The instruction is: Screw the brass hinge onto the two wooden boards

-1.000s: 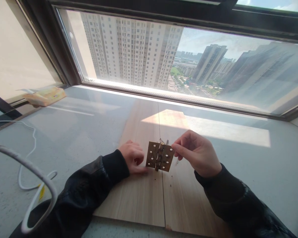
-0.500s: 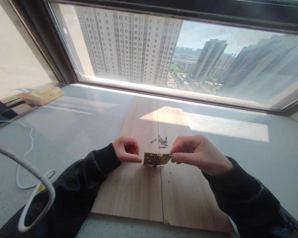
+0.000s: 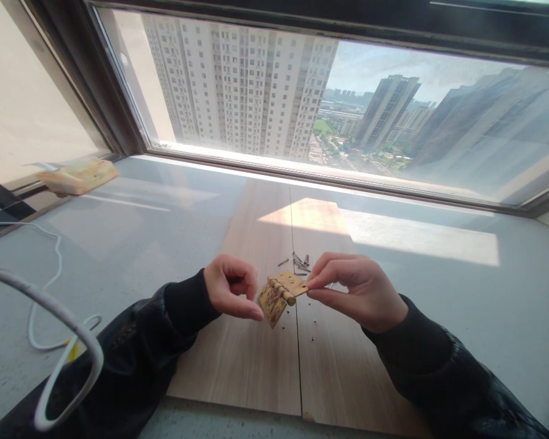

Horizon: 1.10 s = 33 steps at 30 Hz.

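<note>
Two pale wood-grain boards [image 3: 238, 353] are laid edge to edge here, so I'll use the seam [image 3: 298, 372] between them as the landmark. Right hand [image 3: 359, 292] is over on the right of it, black sleeve and all, pinching the corner of a hinge [image 3: 281, 291] between thumb and fingertips. Left hand [image 3: 231, 289] is on the other side, pretty loose, fingers half curled and thumb poking out just beside the metal; can't tell if the thumb actually touches it. The hinge itself is held up over the seam, mostly to the left of it. Brassy gold colour, partly folded: one leaf sticks out toward the right hand, fairly level and bright with round holes in it, while the other droops left, steeply tilted and blotched with brown marks. The knuckled barrel runs between the leaves, a rounded knob at its near end. Past the hinge there's a small heap of screws [image 3: 302, 266] just right of the seam, with a lone screw [image 3: 283, 262] to its left. Tiniest of all, dark little holes [image 3: 315, 321] dot the wood on either side of the seam.
</note>
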Available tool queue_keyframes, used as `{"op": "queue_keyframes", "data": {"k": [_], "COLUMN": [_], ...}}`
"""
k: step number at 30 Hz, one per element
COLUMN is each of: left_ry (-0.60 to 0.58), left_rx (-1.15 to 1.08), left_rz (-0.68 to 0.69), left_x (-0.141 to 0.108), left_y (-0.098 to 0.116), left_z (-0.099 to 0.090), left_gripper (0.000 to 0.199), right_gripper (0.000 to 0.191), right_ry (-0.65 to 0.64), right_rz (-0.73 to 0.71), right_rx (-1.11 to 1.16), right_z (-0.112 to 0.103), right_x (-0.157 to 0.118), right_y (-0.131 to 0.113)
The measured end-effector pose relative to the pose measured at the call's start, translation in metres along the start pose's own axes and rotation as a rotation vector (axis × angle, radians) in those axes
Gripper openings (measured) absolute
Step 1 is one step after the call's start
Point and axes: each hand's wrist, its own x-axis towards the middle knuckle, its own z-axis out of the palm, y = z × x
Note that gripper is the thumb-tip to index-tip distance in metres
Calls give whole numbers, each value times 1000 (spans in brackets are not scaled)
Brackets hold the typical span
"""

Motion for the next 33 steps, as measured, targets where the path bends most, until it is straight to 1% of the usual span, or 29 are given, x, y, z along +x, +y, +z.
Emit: {"op": "queue_keyframes", "data": {"k": [2,4,9,11,13,18,22,27,29,33], "left_ry": [-2,-19,-119,-134,-127,-108,-105,-89,-66,34], "left_rx": [43,80,213,269,295,317,316,257,245,233], "left_rz": [-41,-38,86,145,184,200,187,171,178,167], "left_x": [-2,-3,-3,-3,-3,-2,-2,-1,-1,0], "left_y": [5,8,9,9,8,4,2,4,5,8], "left_z": [9,14,18,18,19,20,20,18,18,17], "left_gripper": [48,53,59,59,59,57,52,48,48,46], "right_gripper": [2,3,5,5,6,6,6,7,8,8], "right_ry": [-38,-62,-65,-64,-75,-119,-139,-146,-127,-73], "right_rz": [-55,-97,-159,-171,-174,-168,-172,-176,-165,-101], "right_rx": [-8,-13,-23,-24,-23,-17,-8,3,4,28], "right_z": [-3,-4,-4,-4,-6,-10,-10,-8,-9,-12], "right_x": [-1,-1,1,1,0,0,0,0,-1,-2], "right_y": [1,1,2,3,4,6,5,6,7,5]}}
